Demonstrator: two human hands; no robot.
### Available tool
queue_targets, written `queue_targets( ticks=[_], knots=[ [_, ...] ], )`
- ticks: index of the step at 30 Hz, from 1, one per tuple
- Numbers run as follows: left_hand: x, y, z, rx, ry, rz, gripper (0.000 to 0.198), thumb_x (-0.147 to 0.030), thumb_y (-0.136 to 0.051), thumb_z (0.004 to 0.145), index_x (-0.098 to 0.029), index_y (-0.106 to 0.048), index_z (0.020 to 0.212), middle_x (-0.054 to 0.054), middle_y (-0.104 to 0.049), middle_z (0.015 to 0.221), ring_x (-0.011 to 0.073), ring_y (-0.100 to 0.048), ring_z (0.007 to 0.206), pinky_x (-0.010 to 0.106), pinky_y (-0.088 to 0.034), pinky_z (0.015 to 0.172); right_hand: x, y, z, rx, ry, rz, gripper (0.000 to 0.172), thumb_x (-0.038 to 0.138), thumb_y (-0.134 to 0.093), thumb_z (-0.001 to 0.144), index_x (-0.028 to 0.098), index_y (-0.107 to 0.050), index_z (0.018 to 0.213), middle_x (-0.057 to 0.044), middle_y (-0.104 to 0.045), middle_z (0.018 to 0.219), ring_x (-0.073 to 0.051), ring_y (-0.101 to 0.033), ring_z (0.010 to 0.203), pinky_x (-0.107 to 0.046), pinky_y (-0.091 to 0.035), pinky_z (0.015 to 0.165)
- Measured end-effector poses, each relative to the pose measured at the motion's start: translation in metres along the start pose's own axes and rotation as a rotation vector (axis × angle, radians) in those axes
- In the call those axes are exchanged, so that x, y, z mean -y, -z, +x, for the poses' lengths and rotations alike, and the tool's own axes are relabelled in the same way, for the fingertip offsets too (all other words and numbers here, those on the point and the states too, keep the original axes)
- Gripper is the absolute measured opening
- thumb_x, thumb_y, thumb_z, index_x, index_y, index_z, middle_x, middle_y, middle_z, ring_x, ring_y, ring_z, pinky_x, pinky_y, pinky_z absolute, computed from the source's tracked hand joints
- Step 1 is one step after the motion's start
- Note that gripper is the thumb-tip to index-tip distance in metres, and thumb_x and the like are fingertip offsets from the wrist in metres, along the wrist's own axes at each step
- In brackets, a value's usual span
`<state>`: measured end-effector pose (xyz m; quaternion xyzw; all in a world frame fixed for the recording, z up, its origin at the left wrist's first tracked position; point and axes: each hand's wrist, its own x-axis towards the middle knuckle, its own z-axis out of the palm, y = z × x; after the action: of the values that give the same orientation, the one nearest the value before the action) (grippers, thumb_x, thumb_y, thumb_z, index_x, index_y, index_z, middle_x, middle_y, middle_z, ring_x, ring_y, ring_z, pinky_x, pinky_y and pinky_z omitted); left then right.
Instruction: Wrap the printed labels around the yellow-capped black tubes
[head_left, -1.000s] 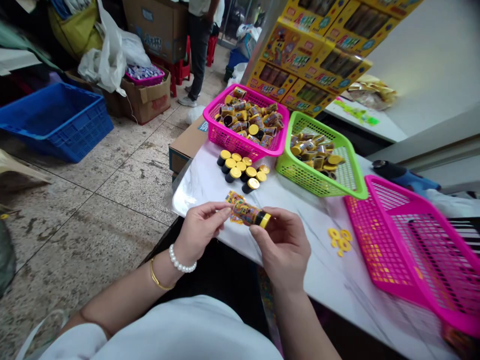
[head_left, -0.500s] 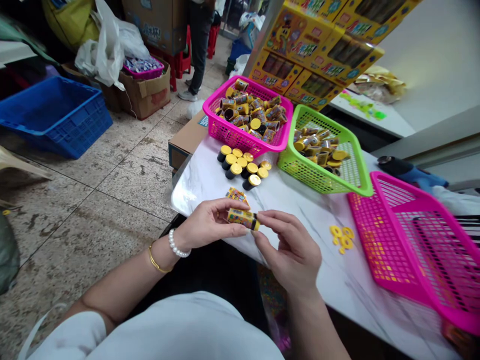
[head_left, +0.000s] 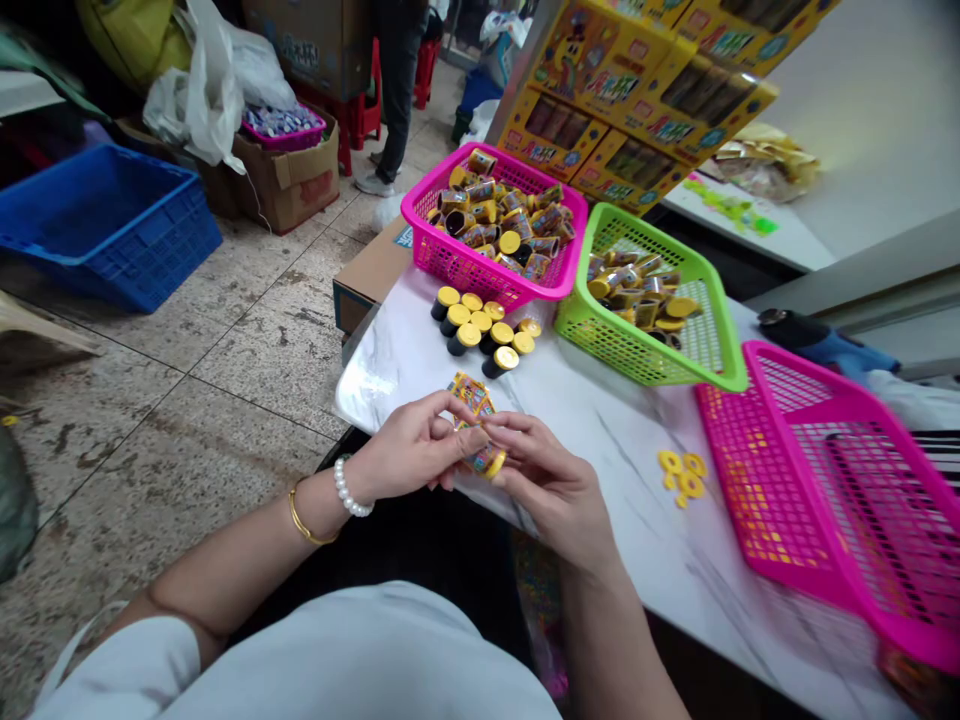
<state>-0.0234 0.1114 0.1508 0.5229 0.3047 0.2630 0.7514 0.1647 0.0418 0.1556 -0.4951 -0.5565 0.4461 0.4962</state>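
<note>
Canister (head_left: 484, 459) lies sideways above the table (head_left: 600, 420) edge. Left hand (head_left: 409, 455) and right hand (head_left: 553, 485) both grip the canister.

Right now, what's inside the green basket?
Small labelled tubs with yellow lids lie heaped in the green basket, and bare mesh shows beside them. Whatever is at the bottom of the heap is covered by the tubs on top.
</note>
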Motion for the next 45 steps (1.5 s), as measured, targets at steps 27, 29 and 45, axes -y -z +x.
queue_targets(
  ticks=[27,29,45],
  knots=[
    [0.001,-0.005,0.055,-0.329,-0.186,1.283,0.015,-0.021,-0.055,0.093,-0.015,-0.069,0.093,0.009,-0.064,0.096,0.0215,-0.063,0.084,0.03,-0.046,0.066,-0.003,0.044,0.035,-0.334,-0.026,-0.685,0.031,0.046,-0.068,0.087,0.019,-0.078,0.098,-0.006,-0.075,0.08,-0.016,-0.066,0.056,-0.031,-0.06,0.055],
    [0.002,-0.004,0.056,-0.341,-0.174,1.318,0.018,-0.021,-0.052,0.095,-0.013,-0.068,0.096,0.01,-0.064,0.098,0.0208,-0.064,0.081,0.03,-0.045,0.063,-0.006,0.031,0.021,-0.347,-0.064,-0.629,0.031,0.046,-0.066,0.088,0.019,-0.078,0.097,-0.007,-0.076,0.081,-0.016,-0.066,0.056,-0.029,-0.058,0.052],
    [-0.017,-0.001,0.03,-0.124,-0.57,0.964,0.021,-0.021,-0.051,0.095,-0.018,-0.07,0.088,0.01,-0.065,0.098,0.0212,-0.061,0.095,0.032,-0.047,0.087,0.005,0.019,0.027,-0.128,-0.362,-0.121,0.05,0.062,-0.072,0.077,0.015,-0.078,0.09,-0.006,-0.073,0.07,-0.009,-0.05,0.044,-0.022,-0.042,0.04]
  ],
)
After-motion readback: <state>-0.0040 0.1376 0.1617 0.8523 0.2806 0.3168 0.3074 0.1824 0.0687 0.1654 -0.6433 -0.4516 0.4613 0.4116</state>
